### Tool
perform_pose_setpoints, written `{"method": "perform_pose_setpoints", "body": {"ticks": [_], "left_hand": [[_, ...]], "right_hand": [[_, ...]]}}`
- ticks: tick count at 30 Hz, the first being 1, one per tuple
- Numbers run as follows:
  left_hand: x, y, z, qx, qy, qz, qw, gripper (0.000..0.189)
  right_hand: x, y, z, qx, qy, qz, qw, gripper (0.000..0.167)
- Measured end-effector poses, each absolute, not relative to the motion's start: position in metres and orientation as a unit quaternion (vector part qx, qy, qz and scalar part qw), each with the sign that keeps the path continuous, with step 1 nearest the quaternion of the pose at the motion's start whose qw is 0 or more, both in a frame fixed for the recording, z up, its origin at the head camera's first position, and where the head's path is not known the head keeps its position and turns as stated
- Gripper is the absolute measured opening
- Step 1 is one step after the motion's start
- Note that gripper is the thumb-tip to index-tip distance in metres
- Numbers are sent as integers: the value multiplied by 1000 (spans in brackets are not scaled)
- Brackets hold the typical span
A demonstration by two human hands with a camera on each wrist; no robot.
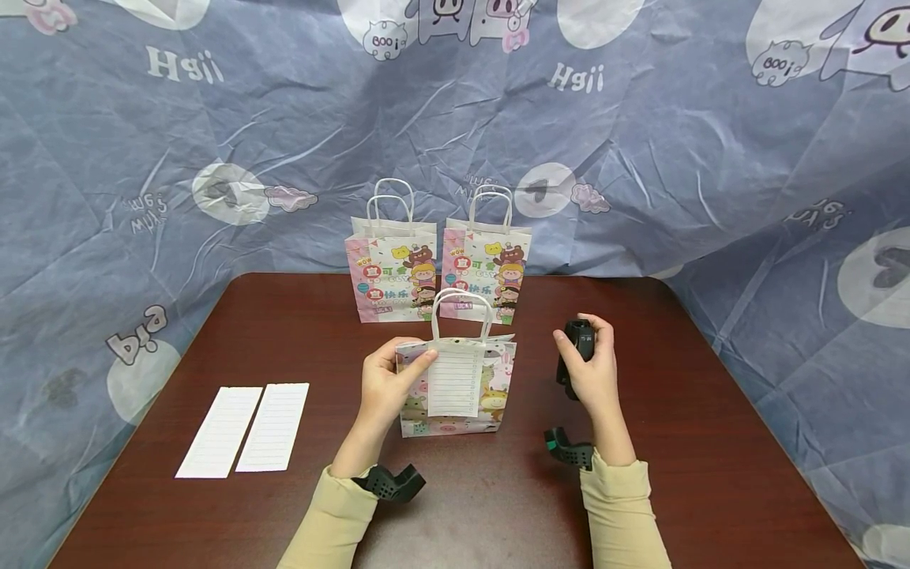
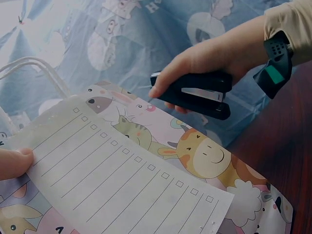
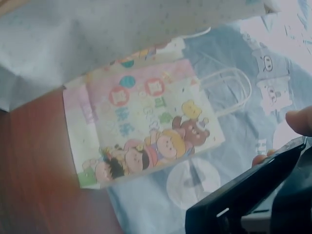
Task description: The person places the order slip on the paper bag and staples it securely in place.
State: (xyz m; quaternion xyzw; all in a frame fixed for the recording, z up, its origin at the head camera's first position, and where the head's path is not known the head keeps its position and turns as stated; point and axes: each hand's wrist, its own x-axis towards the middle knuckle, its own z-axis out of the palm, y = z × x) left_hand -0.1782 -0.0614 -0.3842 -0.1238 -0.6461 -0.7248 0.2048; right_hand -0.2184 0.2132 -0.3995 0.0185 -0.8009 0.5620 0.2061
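A small paper gift bag [image 1: 498,395] printed with cartoon animals stands near the table's middle, its white twisted handles upright. Against its front lies a lined checklist sheet [image 1: 455,387]. My left hand [image 1: 387,379] grips the bag's upper left edge, thumb over the sheet's edge and fingers hidden behind. In the left wrist view the thumb [image 2: 14,163] presses on the paper [image 2: 131,170]. To the right of the bag, my right hand [image 1: 593,367] holds a black stapler [image 1: 579,348] above the table. The stapler [image 3: 253,190] also shows close up in the right wrist view, apart from the bag.
Two similar gift bags [image 1: 394,276] [image 1: 486,276] stand side by side at the table's back edge. Two more lined sheets [image 1: 220,431] [image 1: 273,427] lie flat on the left. A blue printed cloth [image 1: 320,118] hangs behind the dark wooden table [image 1: 682,442].
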Motion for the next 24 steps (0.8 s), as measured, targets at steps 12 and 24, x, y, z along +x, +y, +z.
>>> {"method": "perform_pose_setpoints", "body": {"ticks": [12, 24], "left_hand": [[-178, -62, -384, -125, -650, -721, 204, 12], [-179, -62, -385, -128, -654, -715, 212, 12]], "right_hand": [[-188, 178, -360, 80, -800, 555, 212, 31], [-197, 177, -377, 145, -725, 631, 235, 28]]}}
